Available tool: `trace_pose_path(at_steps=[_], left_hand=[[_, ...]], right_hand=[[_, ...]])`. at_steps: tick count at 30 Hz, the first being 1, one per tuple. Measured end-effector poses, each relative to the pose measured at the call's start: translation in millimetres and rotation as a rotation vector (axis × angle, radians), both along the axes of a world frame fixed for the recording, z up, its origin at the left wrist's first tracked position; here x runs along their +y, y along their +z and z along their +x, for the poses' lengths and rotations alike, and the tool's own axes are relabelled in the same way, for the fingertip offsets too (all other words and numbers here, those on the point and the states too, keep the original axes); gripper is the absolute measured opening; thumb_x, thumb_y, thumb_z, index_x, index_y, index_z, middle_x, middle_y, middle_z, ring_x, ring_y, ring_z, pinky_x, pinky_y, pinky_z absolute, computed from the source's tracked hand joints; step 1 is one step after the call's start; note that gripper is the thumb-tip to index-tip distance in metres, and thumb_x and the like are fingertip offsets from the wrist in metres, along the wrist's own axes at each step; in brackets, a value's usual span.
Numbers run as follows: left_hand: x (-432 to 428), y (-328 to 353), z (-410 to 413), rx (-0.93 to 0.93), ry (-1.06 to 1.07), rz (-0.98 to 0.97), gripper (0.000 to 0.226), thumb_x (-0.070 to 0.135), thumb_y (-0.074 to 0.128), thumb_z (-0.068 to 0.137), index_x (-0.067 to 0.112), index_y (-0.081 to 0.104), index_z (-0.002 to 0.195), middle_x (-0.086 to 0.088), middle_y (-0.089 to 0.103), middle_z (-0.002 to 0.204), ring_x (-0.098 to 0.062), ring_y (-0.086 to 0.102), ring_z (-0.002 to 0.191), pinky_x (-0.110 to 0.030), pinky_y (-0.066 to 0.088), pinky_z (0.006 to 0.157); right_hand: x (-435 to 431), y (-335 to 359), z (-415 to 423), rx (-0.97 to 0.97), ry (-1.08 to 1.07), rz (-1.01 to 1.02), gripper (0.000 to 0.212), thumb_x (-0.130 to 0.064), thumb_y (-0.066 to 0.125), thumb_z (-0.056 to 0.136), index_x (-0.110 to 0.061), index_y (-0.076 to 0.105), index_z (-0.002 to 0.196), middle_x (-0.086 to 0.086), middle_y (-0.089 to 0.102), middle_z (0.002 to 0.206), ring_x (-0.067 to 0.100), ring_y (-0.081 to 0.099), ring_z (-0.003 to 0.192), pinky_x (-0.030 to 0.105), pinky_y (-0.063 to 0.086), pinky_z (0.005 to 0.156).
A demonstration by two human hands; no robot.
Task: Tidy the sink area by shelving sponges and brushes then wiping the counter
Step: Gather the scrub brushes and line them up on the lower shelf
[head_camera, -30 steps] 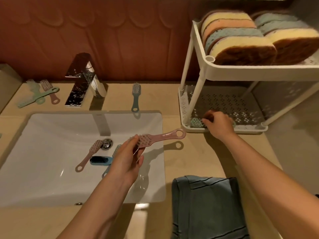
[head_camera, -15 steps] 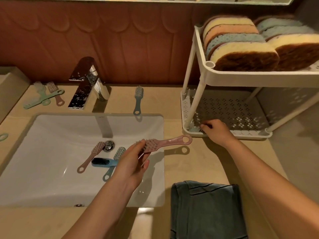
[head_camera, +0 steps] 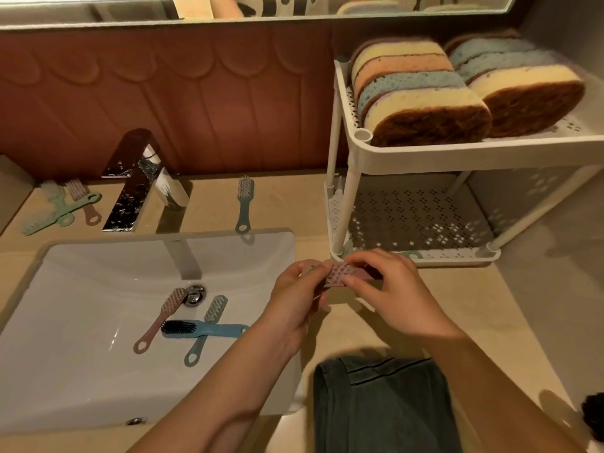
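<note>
Both hands hold one pink brush (head_camera: 340,275) above the counter, just in front of the white two-tier rack (head_camera: 408,156). My left hand (head_camera: 294,299) pinches its bristle end, and my right hand (head_camera: 389,282) grips the handle side, which it hides. Several sponges (head_camera: 421,93) fill the rack's top shelf. A green brush (head_camera: 412,255) peeks out on the lower shelf behind my right hand. Three brushes lie in the sink (head_camera: 81,371): a pink one (head_camera: 160,318), a blue one (head_camera: 202,330) and a grey-green one (head_camera: 206,328).
A blue brush (head_camera: 244,204) lies on the counter behind the sink. Green and pink brushes (head_camera: 62,207) lie left of the chrome faucet (head_camera: 137,181). A folded dark cloth (head_camera: 382,407) sits at the counter's front edge. A dark object (head_camera: 593,416) shows at the right edge.
My right hand left the rack's lower shelf and came to the pink brush. My left hand carried the brush rightward, and both hands now hold it.
</note>
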State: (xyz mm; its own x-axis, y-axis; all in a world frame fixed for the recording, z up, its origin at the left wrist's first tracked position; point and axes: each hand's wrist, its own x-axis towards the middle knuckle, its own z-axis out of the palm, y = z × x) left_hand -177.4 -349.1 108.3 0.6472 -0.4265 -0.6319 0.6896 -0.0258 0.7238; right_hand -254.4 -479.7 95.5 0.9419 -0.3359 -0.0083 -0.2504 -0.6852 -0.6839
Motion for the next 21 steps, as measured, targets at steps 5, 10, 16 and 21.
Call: trace_pose_path(at_steps=[5, 10, 16, 21], left_hand=[[-25, 5, 15, -0.302, -0.192, 0.207, 0.024, 0.022, 0.056, 0.091, 0.02, 0.049, 0.114, -0.004, 0.057, 0.113, -0.014, 0.054, 0.096, -0.018, 0.042, 0.062], [-50, 0, 37, -1.087, -0.386, 0.435, 0.032, 0.028, 0.052, 0.093, 0.018, 0.05, 0.124, 0.0, 0.06, 0.123, -0.017, 0.056, 0.11, -0.028, 0.046, 0.086], [-51, -17, 45, -1.437, -0.37, 0.573, 0.025, 0.033, 0.045, 0.096, 0.02, 0.055, 0.115, -0.002, 0.069, 0.102, -0.023, 0.064, 0.083, -0.038, 0.052, 0.066], [-52, -22, 44, -1.521, -0.353, 0.571, 0.027, 0.033, 0.043, 0.096, 0.017, 0.054, 0.114, -0.003, 0.068, 0.101, -0.023, 0.062, 0.08, -0.027, 0.037, 0.059]], right_hand=[[-33, -7, -9, -0.053, -0.142, 0.038, 0.023, -0.034, 0.061, 0.082, -0.025, 0.066, 0.103, -0.011, 0.067, 0.097, 0.011, 0.062, 0.09, 0.044, 0.051, 0.083], [-68, -24, -1, 0.046, -0.355, -0.03, 0.02, -0.029, 0.063, 0.085, -0.022, 0.064, 0.104, -0.001, 0.07, 0.101, 0.023, 0.062, 0.095, 0.047, 0.045, 0.09], [-83, -39, 31, 0.167, -0.385, -0.148, 0.027, -0.03, 0.059, 0.088, -0.022, 0.063, 0.113, 0.005, 0.071, 0.097, 0.029, 0.06, 0.102, 0.035, 0.035, 0.09], [-88, -57, 53, 0.21, -0.307, -0.068, 0.027, -0.024, 0.06, 0.087, -0.02, 0.063, 0.114, 0.007, 0.069, 0.109, 0.028, 0.06, 0.104, 0.034, 0.043, 0.088]])
